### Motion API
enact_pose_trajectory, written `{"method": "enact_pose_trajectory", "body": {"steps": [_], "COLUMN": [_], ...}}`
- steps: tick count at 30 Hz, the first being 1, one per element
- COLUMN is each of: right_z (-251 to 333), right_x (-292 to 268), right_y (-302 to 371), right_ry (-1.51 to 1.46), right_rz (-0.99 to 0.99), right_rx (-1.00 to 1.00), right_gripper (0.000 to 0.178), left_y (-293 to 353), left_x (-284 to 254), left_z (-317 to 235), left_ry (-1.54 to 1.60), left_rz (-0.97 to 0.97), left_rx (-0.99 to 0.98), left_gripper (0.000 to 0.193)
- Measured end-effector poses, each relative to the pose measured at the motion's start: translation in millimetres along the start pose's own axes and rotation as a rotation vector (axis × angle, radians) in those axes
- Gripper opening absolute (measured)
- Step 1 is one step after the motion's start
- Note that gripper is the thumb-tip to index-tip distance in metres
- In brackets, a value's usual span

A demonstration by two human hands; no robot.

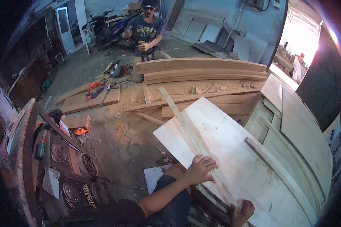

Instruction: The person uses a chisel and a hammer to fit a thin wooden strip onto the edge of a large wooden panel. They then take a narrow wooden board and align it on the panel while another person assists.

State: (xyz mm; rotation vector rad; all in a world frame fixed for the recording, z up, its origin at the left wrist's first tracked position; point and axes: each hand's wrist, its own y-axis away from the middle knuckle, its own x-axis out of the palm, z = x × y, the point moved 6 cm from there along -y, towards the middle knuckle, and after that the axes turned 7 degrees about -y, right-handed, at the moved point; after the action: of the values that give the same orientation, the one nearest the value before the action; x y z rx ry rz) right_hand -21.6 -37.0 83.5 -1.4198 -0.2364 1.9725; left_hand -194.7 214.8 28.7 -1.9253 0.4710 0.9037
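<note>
A long, narrow wooden strip lies slantwise over a pale, flat board, its far end reaching past the board's edge. My left hand grips the strip around its nearer half, fingers bent across it. Close to the strip's near end, my right hand is closed on it, with the fingers curled and partly cut off by the lower edge of the view. Another wooden strip rests on the right side of the board, apart from both hands.
Large panels stand at the right. Curved timber beams and sawdust lie ahead, with a red power tool to their left. A co-worker sits beyond the beams. Old speaker boxes stand at my left.
</note>
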Motion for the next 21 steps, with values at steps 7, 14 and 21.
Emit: {"method": "enact_pose_trajectory", "body": {"steps": [7, 14, 21], "right_z": [-55, -34, -45], "right_x": [24, 13, 20], "right_y": [35, 2, -36], "right_ry": [-0.149, -0.193, 0.23], "right_rz": [0.153, 0.116, 0.515], "right_rx": [0.137, 0.057, 0.065], "right_gripper": [0.042, 0.043, 0.038], "left_y": [-7, 5, -6], "left_x": [0, -1, 28], "left_z": [-7, -2, 10], "left_ry": [0.007, -0.001, 0.019], "left_rz": [0.046, 0.102, 0.165], "left_rx": [0.013, -0.089, -0.14], "left_gripper": [0.065, 0.066, 0.063]}}
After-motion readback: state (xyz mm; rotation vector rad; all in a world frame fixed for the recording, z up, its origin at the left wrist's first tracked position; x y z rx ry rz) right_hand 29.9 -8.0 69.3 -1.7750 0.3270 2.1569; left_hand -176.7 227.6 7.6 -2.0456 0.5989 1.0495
